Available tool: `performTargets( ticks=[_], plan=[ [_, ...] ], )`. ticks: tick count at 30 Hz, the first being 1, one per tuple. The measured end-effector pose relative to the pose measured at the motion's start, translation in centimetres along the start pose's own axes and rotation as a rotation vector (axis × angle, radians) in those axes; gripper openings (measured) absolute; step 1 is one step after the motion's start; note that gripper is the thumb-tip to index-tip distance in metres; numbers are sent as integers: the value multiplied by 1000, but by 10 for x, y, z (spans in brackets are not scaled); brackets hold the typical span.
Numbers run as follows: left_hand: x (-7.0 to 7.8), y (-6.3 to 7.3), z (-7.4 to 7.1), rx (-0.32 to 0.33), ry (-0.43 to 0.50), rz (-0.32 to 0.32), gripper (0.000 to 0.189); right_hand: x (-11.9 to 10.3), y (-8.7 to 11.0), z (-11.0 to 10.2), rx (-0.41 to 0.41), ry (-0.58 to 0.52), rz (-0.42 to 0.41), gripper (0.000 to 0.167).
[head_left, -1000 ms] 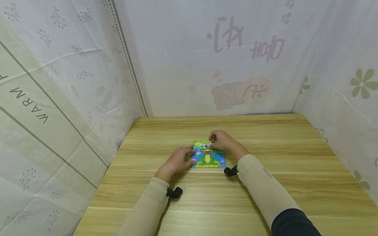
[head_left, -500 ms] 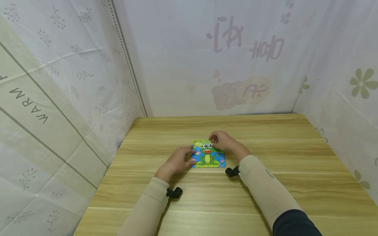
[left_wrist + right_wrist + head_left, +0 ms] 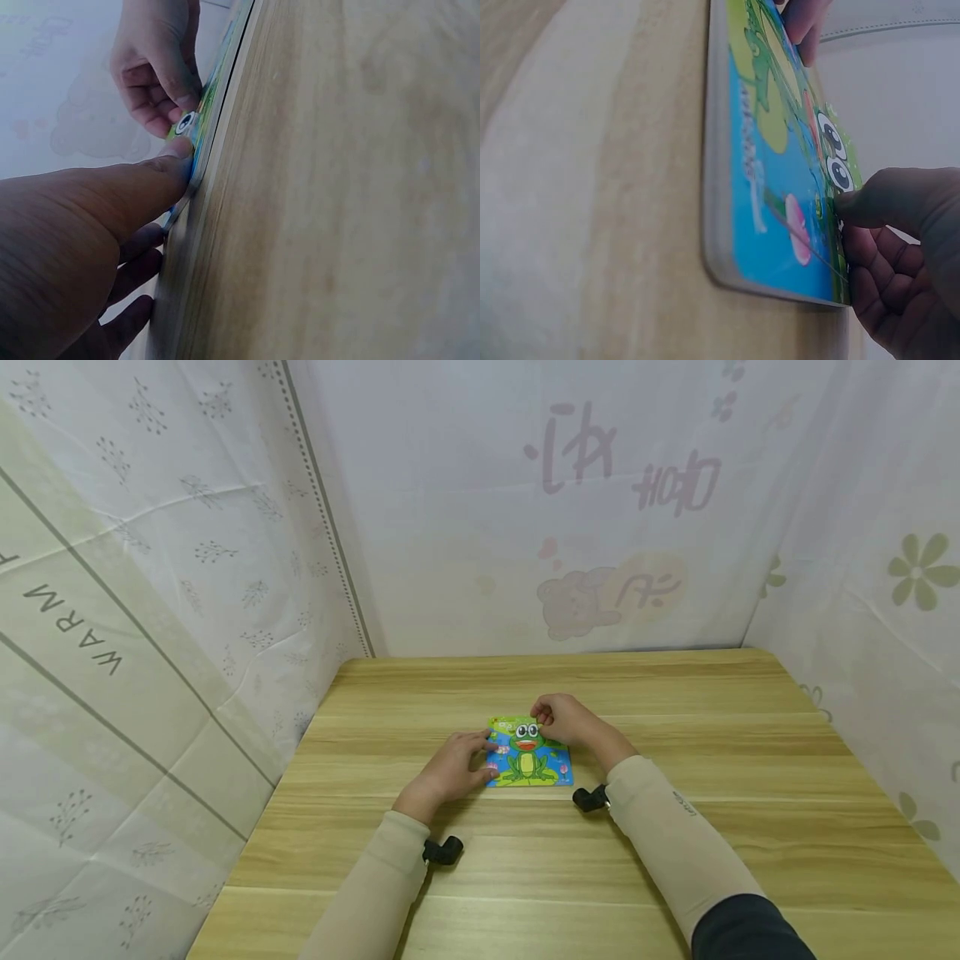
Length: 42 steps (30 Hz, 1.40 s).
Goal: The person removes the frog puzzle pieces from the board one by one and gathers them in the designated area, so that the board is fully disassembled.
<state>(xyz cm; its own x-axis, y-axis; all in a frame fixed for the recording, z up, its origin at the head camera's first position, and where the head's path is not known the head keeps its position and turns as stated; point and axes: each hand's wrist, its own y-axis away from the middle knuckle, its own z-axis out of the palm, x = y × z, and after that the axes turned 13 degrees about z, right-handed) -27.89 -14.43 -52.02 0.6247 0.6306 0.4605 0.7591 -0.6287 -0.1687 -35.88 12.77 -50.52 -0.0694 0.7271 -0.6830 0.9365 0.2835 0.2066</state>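
Note:
A square frog picture puzzle (image 3: 528, 765) lies flat on the table, with a thin seam across one corner in the right wrist view. My left hand (image 3: 453, 766) rests at its left side, the thumb (image 3: 177, 148) on the picture's edge and the other fingers stretched loosely along the side. At the far right corner, my right hand (image 3: 564, 718) pinches the puzzle, its thumb (image 3: 851, 208) beside the frog's eyes (image 3: 838, 171) and its other fingers curled at the edge. That corner is hidden under the right hand in the head view.
The wooden table (image 3: 495, 893) extends on all sides of the puzzle. Printed curtains (image 3: 450, 510) hang behind it and at both sides. A small black wrist camera (image 3: 442, 850) sits on the left sleeve, another black camera (image 3: 590, 797) on the right.
My right hand and forearm have shifted slightly right over the last second, uncovering more of the frog's right eye. The left hand and the puzzle have stayed in place.

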Motion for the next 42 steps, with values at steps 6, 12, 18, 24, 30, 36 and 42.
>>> performTargets(
  ticks=[6, 12, 18, 24, 30, 36, 42],
  plan=[
    [0, -1, 1, 1, 5, -1, 47, 2, -1, 1, 4, 5, -5, 22],
    [0, -2, 0, -10, -11, 5, 49, 1, -2, 1, 8, 5, -4, 21],
    [4, -2, -4, -24, -60, 35, 47, 1, -1, 1, 5, 6, -16, 22],
    [11, -9, -4, -4, -87, 101, 39, 0, -2, 0, 5, 4, -19, 22],
    [17, -20, 2, -4, -90, 128, 36, 1, -4, -2, 0, 8, -24, 23],
    [20, -27, 8, -45, -116, 92, 41, 3, -6, -1, -1, 21, -27, 23],
    [20, -30, 12, -65, -180, 99, 44, 5, -5, -3, -7, 18, -24, 23]
  ],
)
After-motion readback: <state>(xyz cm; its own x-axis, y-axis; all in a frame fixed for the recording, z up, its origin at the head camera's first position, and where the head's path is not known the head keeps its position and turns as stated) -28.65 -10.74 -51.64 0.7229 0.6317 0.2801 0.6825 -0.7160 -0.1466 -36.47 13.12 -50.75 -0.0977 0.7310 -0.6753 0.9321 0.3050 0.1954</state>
